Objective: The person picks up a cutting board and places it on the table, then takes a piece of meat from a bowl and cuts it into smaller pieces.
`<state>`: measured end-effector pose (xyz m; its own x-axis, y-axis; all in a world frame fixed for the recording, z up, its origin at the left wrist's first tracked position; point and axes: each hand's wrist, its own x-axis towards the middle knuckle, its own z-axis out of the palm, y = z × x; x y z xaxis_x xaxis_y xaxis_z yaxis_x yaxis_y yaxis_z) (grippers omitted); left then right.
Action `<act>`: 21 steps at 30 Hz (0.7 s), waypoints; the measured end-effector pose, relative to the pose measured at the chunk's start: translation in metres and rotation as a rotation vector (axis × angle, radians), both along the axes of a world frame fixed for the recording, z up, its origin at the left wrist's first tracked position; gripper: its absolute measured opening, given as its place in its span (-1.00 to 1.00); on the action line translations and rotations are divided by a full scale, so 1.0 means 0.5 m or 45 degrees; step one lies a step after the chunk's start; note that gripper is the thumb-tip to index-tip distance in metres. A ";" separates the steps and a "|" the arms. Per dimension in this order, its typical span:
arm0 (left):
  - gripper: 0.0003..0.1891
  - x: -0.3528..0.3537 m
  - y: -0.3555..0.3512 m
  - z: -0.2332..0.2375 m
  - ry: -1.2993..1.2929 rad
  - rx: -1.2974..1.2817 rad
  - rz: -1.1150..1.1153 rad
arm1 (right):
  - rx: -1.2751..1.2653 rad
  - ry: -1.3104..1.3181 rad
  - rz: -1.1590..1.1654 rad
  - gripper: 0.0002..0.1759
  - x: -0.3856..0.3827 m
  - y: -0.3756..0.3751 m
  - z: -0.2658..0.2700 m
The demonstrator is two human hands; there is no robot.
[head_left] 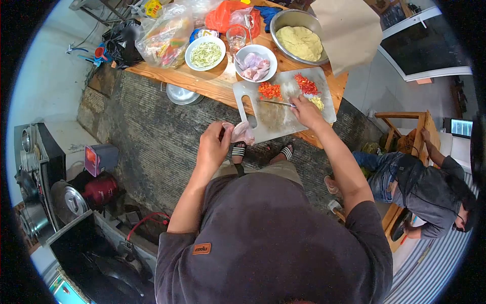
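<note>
Left hand (pixel 212 145): fingers curled round a pale raw chicken piece (pixel 243 133), held just off the near-left corner of the cutting board (pixel 276 120).
Right hand (pixel 307 112): fingers closed on a knife (pixel 278 103) (thin blade, pointing left), low over the board.
On the board: chopped red chilli (pixel 270 90) in two heaps, and a small yellow heap (pixel 317 103).
Beyond, on the wooden table (pixel 212 83): white bowl of meat (pixel 274 61), bowl of green shreds (pixel 188 53), glass (pixel 236 36), steel bowl (pixel 279 23) of yellow dough.
</note>
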<state>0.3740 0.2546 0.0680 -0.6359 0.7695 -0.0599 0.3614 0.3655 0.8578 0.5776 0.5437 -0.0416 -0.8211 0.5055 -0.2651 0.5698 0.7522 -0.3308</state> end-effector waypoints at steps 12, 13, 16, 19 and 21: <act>-0.86 0.011 -0.003 0.000 0.016 -0.006 0.029 | 0.117 0.045 0.068 -0.70 0.023 0.047 -0.018; -0.86 0.014 -0.002 -0.004 0.015 -0.006 0.029 | 0.171 0.121 0.119 -0.70 0.030 0.049 -0.029; -0.85 0.020 0.004 -0.015 0.076 0.057 0.032 | 0.009 0.010 0.114 -0.71 -0.002 0.019 -0.011; -0.84 0.028 0.010 -0.015 0.054 0.056 0.028 | 0.036 -0.002 0.095 -0.71 -0.029 -0.005 -0.029; -0.83 0.030 0.012 -0.014 0.015 0.058 0.035 | 0.071 0.060 0.054 -0.73 -0.035 -0.002 -0.035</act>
<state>0.3893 0.2605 0.0608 -0.6573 0.7534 -0.0176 0.3617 0.3359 0.8697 0.5602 0.5430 -0.0593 -0.8532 0.4827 -0.1977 0.5216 0.7936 -0.3132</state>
